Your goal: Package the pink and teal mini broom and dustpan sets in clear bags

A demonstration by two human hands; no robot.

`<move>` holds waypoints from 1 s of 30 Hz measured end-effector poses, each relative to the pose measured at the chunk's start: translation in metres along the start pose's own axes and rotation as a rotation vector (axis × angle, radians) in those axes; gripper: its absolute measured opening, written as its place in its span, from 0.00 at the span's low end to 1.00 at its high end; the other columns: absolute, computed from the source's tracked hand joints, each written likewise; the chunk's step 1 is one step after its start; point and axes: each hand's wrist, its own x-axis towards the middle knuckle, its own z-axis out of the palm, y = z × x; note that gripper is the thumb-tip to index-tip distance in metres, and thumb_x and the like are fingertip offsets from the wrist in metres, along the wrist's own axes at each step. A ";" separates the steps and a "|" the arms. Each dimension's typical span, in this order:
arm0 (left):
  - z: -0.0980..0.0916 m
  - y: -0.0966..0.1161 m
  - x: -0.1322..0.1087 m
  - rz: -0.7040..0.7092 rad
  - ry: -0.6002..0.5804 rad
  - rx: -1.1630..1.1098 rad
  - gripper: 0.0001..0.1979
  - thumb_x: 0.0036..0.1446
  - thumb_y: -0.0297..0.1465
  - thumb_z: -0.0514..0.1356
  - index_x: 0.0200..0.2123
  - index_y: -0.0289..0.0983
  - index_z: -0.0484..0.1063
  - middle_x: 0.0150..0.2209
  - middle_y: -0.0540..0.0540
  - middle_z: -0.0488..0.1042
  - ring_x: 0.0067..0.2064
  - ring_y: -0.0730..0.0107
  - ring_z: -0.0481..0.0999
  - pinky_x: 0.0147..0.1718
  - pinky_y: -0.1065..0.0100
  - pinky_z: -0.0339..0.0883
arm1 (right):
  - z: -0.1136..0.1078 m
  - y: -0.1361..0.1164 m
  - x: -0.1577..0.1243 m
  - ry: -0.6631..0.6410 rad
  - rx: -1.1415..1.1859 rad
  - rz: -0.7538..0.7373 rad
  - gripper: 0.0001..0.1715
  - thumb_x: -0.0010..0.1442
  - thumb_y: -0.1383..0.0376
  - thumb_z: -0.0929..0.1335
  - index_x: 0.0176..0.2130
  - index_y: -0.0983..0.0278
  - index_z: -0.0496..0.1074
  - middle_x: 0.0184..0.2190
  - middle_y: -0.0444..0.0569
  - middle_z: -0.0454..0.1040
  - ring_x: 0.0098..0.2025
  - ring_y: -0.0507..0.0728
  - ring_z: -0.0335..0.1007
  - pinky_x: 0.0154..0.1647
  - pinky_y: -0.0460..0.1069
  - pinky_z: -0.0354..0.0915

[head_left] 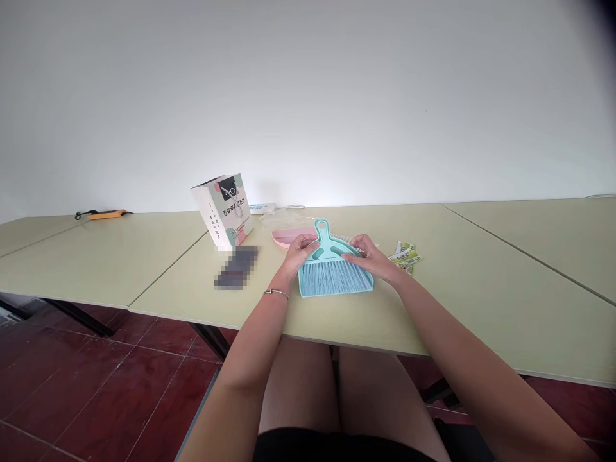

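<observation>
A mint-green hand brush (333, 278) with grey-blue bristles is nested with its matching dustpan (372, 287), bristles toward me and the looped handle pointing away. My left hand (299, 251) grips the set's left edge just below the handle. On the opposite side, my right hand (369, 256) pinches the upper right edge, its thumb on the front. Behind the set lies a pink oval dish-like thing (283, 239), partly covered by my left hand and the brush. Some white bristles show behind the brush near my right hand; what they belong to is mostly hidden.
A printed paper bag (231, 208) stands at left, with a blurred dark item (237, 266) before it. Clear plastic wrapping (289, 219) and a white packet (262, 208) lie behind. Green-and-white packets (407, 256) lie right; an orange tool (106, 214) lies far left. The table (500, 276) meets a wall.
</observation>
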 end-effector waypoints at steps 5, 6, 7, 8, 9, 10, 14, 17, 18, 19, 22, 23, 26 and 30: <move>0.007 0.010 -0.009 0.029 -0.075 0.029 0.17 0.43 0.36 0.68 0.36 0.36 0.70 0.32 0.49 0.74 0.30 0.77 0.71 0.32 0.71 0.62 | 0.001 -0.002 -0.001 0.011 0.037 0.167 0.33 0.44 0.44 0.71 0.44 0.56 0.61 0.39 0.45 0.71 0.41 0.58 0.69 0.36 0.49 0.64; 0.008 0.010 -0.010 0.024 -0.095 0.039 0.17 0.43 0.35 0.68 0.36 0.36 0.69 0.32 0.49 0.74 0.29 0.77 0.71 0.31 0.71 0.62 | 0.002 -0.004 -0.001 -0.013 0.036 0.176 0.32 0.45 0.44 0.70 0.45 0.56 0.63 0.40 0.45 0.71 0.42 0.58 0.69 0.37 0.50 0.64; 0.008 0.011 -0.010 0.010 -0.110 0.049 0.17 0.43 0.35 0.68 0.37 0.36 0.69 0.33 0.49 0.74 0.29 0.77 0.71 0.31 0.71 0.63 | 0.002 -0.005 -0.001 -0.046 0.040 0.169 0.30 0.47 0.44 0.69 0.44 0.57 0.65 0.40 0.45 0.71 0.42 0.58 0.68 0.38 0.50 0.64; 0.008 0.011 -0.010 -0.012 -0.117 0.057 0.18 0.43 0.35 0.68 0.38 0.37 0.69 0.33 0.49 0.74 0.30 0.76 0.71 0.31 0.71 0.63 | 0.003 -0.007 -0.002 -0.077 0.043 0.154 0.28 0.48 0.44 0.68 0.43 0.58 0.67 0.40 0.45 0.71 0.43 0.58 0.68 0.39 0.50 0.64; 0.008 0.011 -0.010 -0.037 -0.115 0.062 0.19 0.42 0.34 0.68 0.38 0.37 0.69 0.33 0.49 0.73 0.30 0.76 0.72 0.32 0.71 0.63 | 0.004 -0.009 -0.002 -0.094 0.041 0.137 0.27 0.49 0.44 0.67 0.41 0.58 0.69 0.39 0.45 0.72 0.42 0.58 0.69 0.40 0.50 0.64; 0.008 0.011 -0.010 -0.059 -0.112 0.065 0.19 0.42 0.34 0.68 0.39 0.37 0.69 0.32 0.49 0.73 0.30 0.75 0.72 0.32 0.71 0.63 | 0.006 -0.010 -0.003 -0.095 0.034 0.124 0.26 0.50 0.44 0.67 0.40 0.59 0.70 0.38 0.45 0.73 0.41 0.58 0.69 0.40 0.50 0.63; 0.005 0.013 -0.010 -0.119 -0.170 0.091 0.19 0.43 0.37 0.68 0.38 0.35 0.72 0.32 0.48 0.73 0.31 0.75 0.72 0.33 0.70 0.64 | 0.012 -0.012 -0.005 -0.069 -0.006 0.105 0.26 0.51 0.45 0.67 0.43 0.59 0.73 0.40 0.46 0.74 0.43 0.60 0.69 0.44 0.52 0.64; 0.003 0.013 -0.010 -0.150 -0.217 0.131 0.20 0.43 0.41 0.67 0.36 0.33 0.74 0.34 0.46 0.74 0.33 0.72 0.72 0.34 0.69 0.65 | 0.013 -0.011 -0.006 -0.097 -0.019 0.126 0.29 0.52 0.46 0.67 0.49 0.56 0.71 0.49 0.46 0.72 0.51 0.63 0.67 0.50 0.54 0.62; 0.003 0.013 -0.011 -0.148 -0.218 0.146 0.20 0.44 0.42 0.67 0.36 0.33 0.74 0.33 0.46 0.74 0.32 0.72 0.72 0.34 0.69 0.65 | 0.013 -0.011 -0.006 -0.098 -0.015 0.137 0.30 0.52 0.47 0.67 0.51 0.55 0.71 0.52 0.46 0.71 0.53 0.63 0.65 0.52 0.54 0.62; 0.002 0.013 -0.011 -0.141 -0.217 0.165 0.20 0.44 0.42 0.66 0.36 0.34 0.75 0.32 0.46 0.74 0.32 0.73 0.72 0.33 0.70 0.64 | 0.013 -0.011 -0.006 -0.097 -0.005 0.152 0.31 0.52 0.48 0.68 0.53 0.54 0.70 0.55 0.45 0.69 0.55 0.64 0.64 0.53 0.54 0.61; 0.001 0.010 -0.009 -0.116 -0.213 0.241 0.18 0.45 0.43 0.65 0.35 0.35 0.75 0.29 0.48 0.73 0.29 0.75 0.70 0.30 0.72 0.62 | 0.014 -0.013 -0.006 -0.110 0.051 0.206 0.32 0.51 0.50 0.69 0.55 0.53 0.68 0.59 0.44 0.64 0.58 0.64 0.62 0.54 0.54 0.61; 0.001 0.009 -0.009 -0.108 -0.211 0.268 0.18 0.46 0.43 0.64 0.34 0.35 0.75 0.29 0.48 0.73 0.29 0.75 0.69 0.30 0.72 0.62 | 0.015 -0.014 -0.006 -0.114 0.069 0.223 0.32 0.51 0.51 0.69 0.55 0.53 0.69 0.59 0.44 0.64 0.57 0.63 0.63 0.54 0.54 0.62; 0.001 0.007 -0.007 -0.073 -0.187 0.349 0.15 0.48 0.42 0.62 0.32 0.35 0.75 0.28 0.49 0.72 0.28 0.75 0.68 0.30 0.72 0.61 | 0.018 -0.016 -0.006 -0.113 0.088 0.217 0.27 0.53 0.51 0.68 0.52 0.54 0.71 0.59 0.44 0.64 0.56 0.63 0.64 0.54 0.55 0.62; 0.004 0.007 -0.007 0.015 -0.117 0.446 0.13 0.50 0.41 0.61 0.27 0.35 0.73 0.24 0.51 0.69 0.27 0.74 0.65 0.30 0.71 0.59 | 0.022 -0.010 0.000 -0.082 -0.013 0.097 0.23 0.55 0.51 0.65 0.48 0.56 0.74 0.58 0.45 0.66 0.57 0.62 0.62 0.58 0.57 0.58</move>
